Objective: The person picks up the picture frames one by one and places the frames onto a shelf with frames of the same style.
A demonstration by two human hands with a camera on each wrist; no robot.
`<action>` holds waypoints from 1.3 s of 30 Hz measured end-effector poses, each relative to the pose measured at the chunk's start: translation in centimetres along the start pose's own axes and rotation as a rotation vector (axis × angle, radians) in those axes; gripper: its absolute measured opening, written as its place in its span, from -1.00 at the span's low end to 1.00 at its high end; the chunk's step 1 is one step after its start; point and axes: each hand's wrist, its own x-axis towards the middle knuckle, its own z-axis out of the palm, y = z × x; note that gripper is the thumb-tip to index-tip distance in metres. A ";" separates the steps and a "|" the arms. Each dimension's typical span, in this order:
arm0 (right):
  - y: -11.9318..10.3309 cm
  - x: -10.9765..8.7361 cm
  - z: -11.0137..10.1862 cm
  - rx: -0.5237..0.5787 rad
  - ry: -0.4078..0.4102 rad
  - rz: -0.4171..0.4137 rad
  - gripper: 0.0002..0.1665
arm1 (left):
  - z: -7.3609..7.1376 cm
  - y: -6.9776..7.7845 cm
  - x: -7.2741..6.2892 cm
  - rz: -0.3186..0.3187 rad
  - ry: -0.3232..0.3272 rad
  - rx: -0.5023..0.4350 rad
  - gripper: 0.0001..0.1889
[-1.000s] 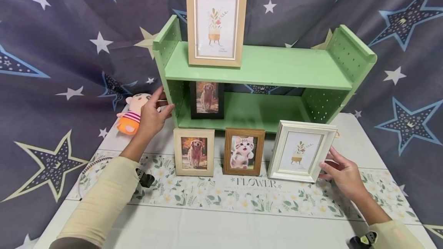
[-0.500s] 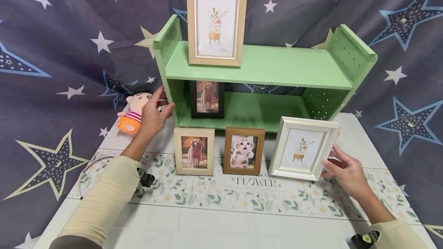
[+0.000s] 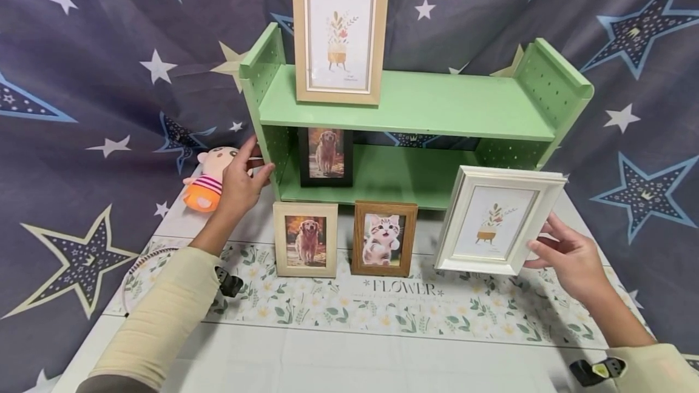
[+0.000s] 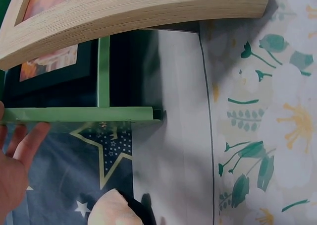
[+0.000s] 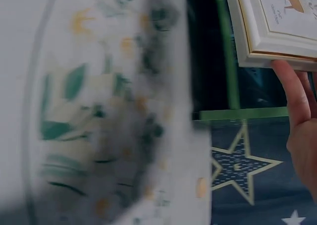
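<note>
My right hand grips a white picture frame by its right edge, thumb at the front and fingers behind. Tilted, the frame hangs over the table in front of the shelf's right end; its print is a potted plant. In the right wrist view my thumb lies along the white frame's border. At the left side panel of the green shelf, my left hand holds the panel's edge between thumb and fingers. The left wrist view shows fingertips against that green panel.
A tan frame stands on the top shelf, a black frame below it. On the table, a cream dog frame and a brown kitten frame stand before the shelf. A plush toy sits left, a floral runner in front.
My right hand has lifted the white frame off the table and moved it up and to the right. My left hand stays at the shelf's side.
</note>
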 end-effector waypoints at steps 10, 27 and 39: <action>-4.4 1.8 -0.2 0.293 -0.107 -0.145 -0.11 | 0.1 -0.1 0.0 0.018 0.013 0.021 -0.25; -12.6 6.3 0.0 0.380 -0.237 -0.269 -0.11 | -0.1 0.0 -0.1 0.026 0.008 0.011 -0.24; -16.4 11.1 1.2 0.291 -0.127 -0.323 -0.15 | 0.1 -0.1 -0.1 0.035 0.014 0.016 -0.24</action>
